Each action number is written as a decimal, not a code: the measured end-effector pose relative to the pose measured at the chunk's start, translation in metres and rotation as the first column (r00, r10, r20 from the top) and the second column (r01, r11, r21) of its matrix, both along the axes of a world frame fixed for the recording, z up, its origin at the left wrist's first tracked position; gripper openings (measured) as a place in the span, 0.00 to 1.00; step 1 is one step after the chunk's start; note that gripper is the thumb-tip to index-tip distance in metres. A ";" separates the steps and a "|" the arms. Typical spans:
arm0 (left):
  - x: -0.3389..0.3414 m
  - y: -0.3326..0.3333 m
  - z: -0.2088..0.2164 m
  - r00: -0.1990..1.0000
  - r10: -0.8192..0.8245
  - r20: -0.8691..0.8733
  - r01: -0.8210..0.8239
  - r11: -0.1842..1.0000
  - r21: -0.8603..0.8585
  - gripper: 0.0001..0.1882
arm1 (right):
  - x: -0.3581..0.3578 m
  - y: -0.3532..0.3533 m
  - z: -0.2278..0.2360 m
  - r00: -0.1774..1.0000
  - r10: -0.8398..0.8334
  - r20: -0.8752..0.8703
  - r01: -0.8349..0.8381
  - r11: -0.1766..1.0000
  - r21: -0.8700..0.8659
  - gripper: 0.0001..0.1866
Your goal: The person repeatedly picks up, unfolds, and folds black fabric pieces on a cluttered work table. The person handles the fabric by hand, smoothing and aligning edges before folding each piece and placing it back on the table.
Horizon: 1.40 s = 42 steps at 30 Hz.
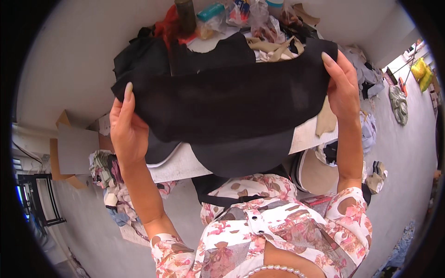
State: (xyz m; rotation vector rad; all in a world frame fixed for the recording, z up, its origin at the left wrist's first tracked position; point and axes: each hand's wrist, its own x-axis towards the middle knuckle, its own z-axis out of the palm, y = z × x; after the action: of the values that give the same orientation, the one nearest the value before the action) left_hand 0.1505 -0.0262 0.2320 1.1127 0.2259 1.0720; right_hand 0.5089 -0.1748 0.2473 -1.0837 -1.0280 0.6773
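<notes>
A wide black fabric piece (227,99) is stretched out in the air between my two hands. My left hand (128,132) pinches its left corner, thumb on top. At the opposite end, my right hand (343,85) grips the upper right corner the same way. The cloth's lower edge curves downward in the middle. Beneath it, more dark cut fabric (241,157) hangs over the front of a white table (178,167). Another dark fabric piece (139,58) lies farther back on the left. The held cloth hides much of the tabletop.
Beige scraps (273,48), plastic bags (259,21) and a dark cylinder (186,16) crowd the table's back. Left on the floor are an open cardboard box (76,148) and a heap of cloth (118,194). A beige round-edged thing (317,171) stands below the table's right side.
</notes>
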 end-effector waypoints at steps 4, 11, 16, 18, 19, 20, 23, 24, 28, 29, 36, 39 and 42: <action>-0.019 -0.023 -0.020 0.997 -0.077 0.011 0.078 0.996 -0.050 0.19 | -0.007 -0.027 -0.010 0.994 0.068 -0.086 -0.074 0.995 -0.069 0.16; -0.017 -0.025 -0.061 0.997 -0.032 -0.077 0.011 0.965 -0.263 0.17 | -0.006 -0.031 -0.045 0.990 0.098 -0.097 -0.116 0.973 -0.201 0.14; 0.005 0.000 -0.093 0.937 -0.001 -0.350 -0.115 0.944 -0.310 0.09 | -0.005 -0.010 -0.083 0.997 0.073 0.019 -0.064 0.953 -0.295 0.12; 0.029 -0.006 -0.088 0.772 0.217 -0.597 -0.357 0.926 -0.125 0.11 | -0.005 -0.003 -0.095 0.985 0.026 0.171 0.033 0.943 -0.331 0.11; 0.034 -0.007 -0.086 0.717 0.256 -0.649 -0.354 0.935 -0.023 0.12 | -0.004 0.000 -0.101 0.979 -0.016 0.203 0.100 0.906 -0.411 0.10; 0.037 -0.006 -0.085 0.656 0.299 -0.692 -0.343 0.936 0.079 0.13 | -0.002 0.002 -0.106 0.921 -0.062 0.384 0.207 0.914 -0.350 0.11; 0.039 -0.004 -0.090 0.521 0.432 -0.737 -0.384 0.889 0.250 0.14 | -0.005 0.007 -0.111 0.698 -0.189 0.690 0.401 0.902 -0.158 0.16; 0.040 -0.005 -0.091 0.485 0.457 -0.745 -0.382 0.878 0.290 0.14 | -0.005 0.007 -0.113 0.678 -0.208 0.705 0.417 0.899 -0.136 0.16; 0.043 -0.005 -0.096 0.415 0.521 -0.746 -0.405 0.840 0.361 0.14 | -0.006 0.012 -0.122 0.638 -0.260 0.725 0.458 0.885 -0.086 0.14; 0.044 -0.005 -0.096 0.414 0.525 -0.744 -0.416 0.836 0.358 0.14 | -0.006 0.013 -0.123 0.638 -0.268 0.722 0.464 0.882 -0.083 0.14; 0.039 -0.006 -0.099 0.364 0.538 -0.760 -0.427 0.822 0.378 0.13 | -0.008 0.014 -0.123 0.475 -0.251 0.843 0.537 0.842 -0.053 0.15; 0.043 -0.016 -0.079 0.230 0.783 -0.578 -0.298 0.622 0.724 0.21 | -0.014 0.007 -0.089 0.338 -0.239 0.910 0.547 0.837 0.016 0.26; 0.050 -0.026 -0.079 0.311 0.850 -0.426 0.044 0.435 0.899 0.30 | -0.033 -0.003 -0.077 0.321 -0.091 0.943 0.300 0.954 -0.010 0.39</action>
State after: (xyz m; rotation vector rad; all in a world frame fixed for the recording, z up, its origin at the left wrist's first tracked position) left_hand 0.2009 -0.0524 0.1534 2.6191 1.0999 0.9936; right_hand 0.4760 -0.1774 0.1706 -1.8222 -1.8012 -0.1929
